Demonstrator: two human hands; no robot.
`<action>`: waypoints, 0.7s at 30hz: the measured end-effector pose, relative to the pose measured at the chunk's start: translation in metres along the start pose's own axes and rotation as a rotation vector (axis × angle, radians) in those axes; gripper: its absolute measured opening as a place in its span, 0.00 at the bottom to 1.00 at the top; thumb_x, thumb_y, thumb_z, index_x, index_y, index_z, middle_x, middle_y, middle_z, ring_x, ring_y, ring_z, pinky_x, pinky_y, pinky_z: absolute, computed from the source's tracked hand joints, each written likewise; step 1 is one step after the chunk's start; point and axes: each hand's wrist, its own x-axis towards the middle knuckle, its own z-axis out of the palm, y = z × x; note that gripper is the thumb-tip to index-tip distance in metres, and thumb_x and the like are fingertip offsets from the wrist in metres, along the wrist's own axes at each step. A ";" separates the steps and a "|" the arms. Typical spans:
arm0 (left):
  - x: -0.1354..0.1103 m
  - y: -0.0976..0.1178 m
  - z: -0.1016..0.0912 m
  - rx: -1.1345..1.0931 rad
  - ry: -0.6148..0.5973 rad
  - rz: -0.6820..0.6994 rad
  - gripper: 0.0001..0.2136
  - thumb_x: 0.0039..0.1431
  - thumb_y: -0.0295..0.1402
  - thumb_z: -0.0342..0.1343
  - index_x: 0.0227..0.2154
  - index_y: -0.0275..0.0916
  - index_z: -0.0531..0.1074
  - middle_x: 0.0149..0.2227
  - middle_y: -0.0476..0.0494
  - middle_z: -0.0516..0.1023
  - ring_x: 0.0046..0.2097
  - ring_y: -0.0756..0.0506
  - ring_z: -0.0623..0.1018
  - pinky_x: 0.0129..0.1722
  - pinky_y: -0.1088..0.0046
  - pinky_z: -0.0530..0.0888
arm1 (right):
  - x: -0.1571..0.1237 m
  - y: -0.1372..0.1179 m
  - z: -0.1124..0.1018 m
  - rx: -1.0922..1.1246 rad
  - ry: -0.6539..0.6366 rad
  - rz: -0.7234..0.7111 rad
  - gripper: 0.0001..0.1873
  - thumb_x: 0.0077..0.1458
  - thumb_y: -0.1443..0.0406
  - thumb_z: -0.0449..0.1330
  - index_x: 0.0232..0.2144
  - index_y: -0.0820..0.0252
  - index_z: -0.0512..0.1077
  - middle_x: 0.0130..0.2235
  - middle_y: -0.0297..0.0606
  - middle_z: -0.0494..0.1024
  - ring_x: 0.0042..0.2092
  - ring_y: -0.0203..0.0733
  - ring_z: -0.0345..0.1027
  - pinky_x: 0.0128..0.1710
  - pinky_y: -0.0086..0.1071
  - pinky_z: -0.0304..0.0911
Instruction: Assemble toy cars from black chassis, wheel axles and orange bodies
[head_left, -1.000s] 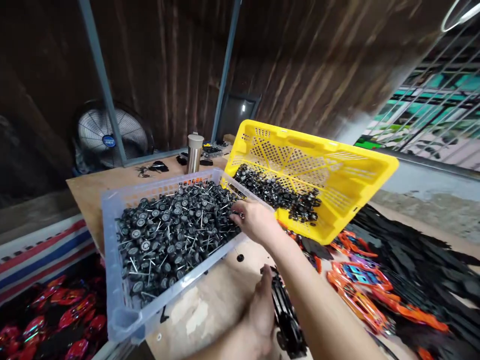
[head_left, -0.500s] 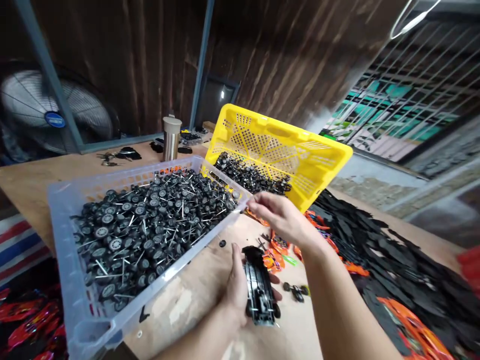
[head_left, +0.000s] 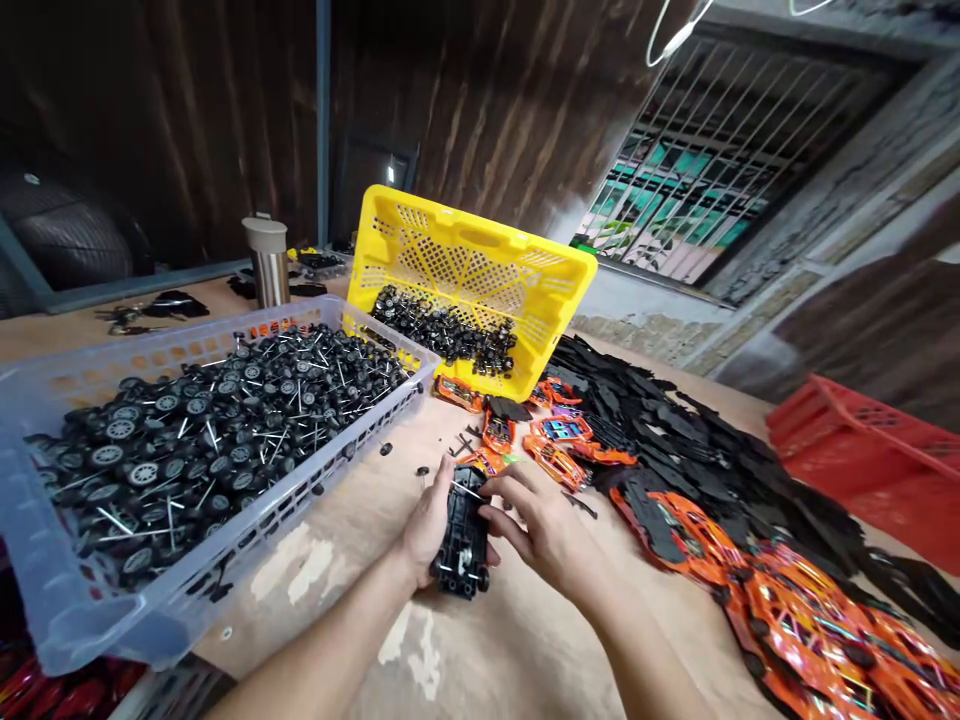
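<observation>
My left hand is wrapped round a black toy car chassis, held tilted above the table with its far end pointing away from me. A thin silver wheel axle lies across that far end. My right hand has its thumb and fingertips closed at the axle's right end, against the chassis edge; the fingers partly hide what they pinch. To the left stands a clear plastic crate heaped with black wheels on silver axles.
A tilted yellow basket behind holds more small black parts. Orange toy car bodies and piled black flat pieces spread along the right. A red crate stands far right, a steel tumbler at the back.
My right hand has come from the clear crate's far corner down to the chassis, where an axle now lies across the far end. The view has turned right.
</observation>
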 end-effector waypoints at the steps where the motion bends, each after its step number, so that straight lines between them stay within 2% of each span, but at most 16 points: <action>1: -0.001 -0.001 0.000 0.022 0.002 0.005 0.40 0.50 0.68 0.40 0.40 0.31 0.73 0.22 0.42 0.78 0.16 0.46 0.76 0.15 0.75 0.69 | -0.004 0.001 0.002 0.031 0.015 0.018 0.06 0.64 0.64 0.53 0.38 0.57 0.70 0.37 0.41 0.72 0.39 0.43 0.69 0.38 0.36 0.67; 5: -0.001 -0.004 0.001 0.089 0.008 0.010 0.40 0.49 0.68 0.41 0.38 0.31 0.74 0.25 0.39 0.80 0.18 0.45 0.77 0.16 0.74 0.70 | -0.019 0.004 0.006 0.115 0.066 0.083 0.05 0.63 0.66 0.53 0.39 0.57 0.68 0.34 0.38 0.73 0.35 0.40 0.70 0.36 0.33 0.66; 9: -0.001 -0.006 0.002 0.136 0.004 0.000 0.39 0.51 0.67 0.42 0.40 0.31 0.74 0.24 0.40 0.80 0.17 0.45 0.77 0.16 0.74 0.70 | -0.028 0.003 0.010 0.113 0.093 0.115 0.03 0.62 0.66 0.55 0.37 0.56 0.69 0.36 0.38 0.72 0.37 0.40 0.70 0.37 0.32 0.66; 12: -0.002 -0.009 0.002 0.226 0.017 0.062 0.37 0.52 0.65 0.43 0.40 0.32 0.74 0.24 0.41 0.80 0.18 0.45 0.77 0.17 0.74 0.71 | -0.032 0.005 0.016 0.090 0.092 0.133 0.04 0.61 0.67 0.55 0.36 0.56 0.70 0.37 0.39 0.72 0.36 0.40 0.69 0.36 0.32 0.66; 16: -0.003 -0.012 0.002 0.315 0.025 0.130 0.35 0.54 0.63 0.45 0.40 0.32 0.75 0.22 0.41 0.79 0.18 0.45 0.77 0.17 0.73 0.72 | -0.037 0.009 0.023 0.065 0.115 0.095 0.06 0.62 0.68 0.54 0.37 0.56 0.70 0.37 0.40 0.70 0.37 0.40 0.68 0.37 0.32 0.66; 21: -0.006 -0.009 0.006 0.267 0.090 0.068 0.37 0.53 0.64 0.43 0.43 0.33 0.74 0.20 0.43 0.79 0.16 0.44 0.76 0.15 0.73 0.70 | -0.040 0.010 0.029 0.107 0.182 0.052 0.07 0.63 0.68 0.53 0.39 0.56 0.72 0.37 0.40 0.70 0.36 0.39 0.67 0.36 0.32 0.65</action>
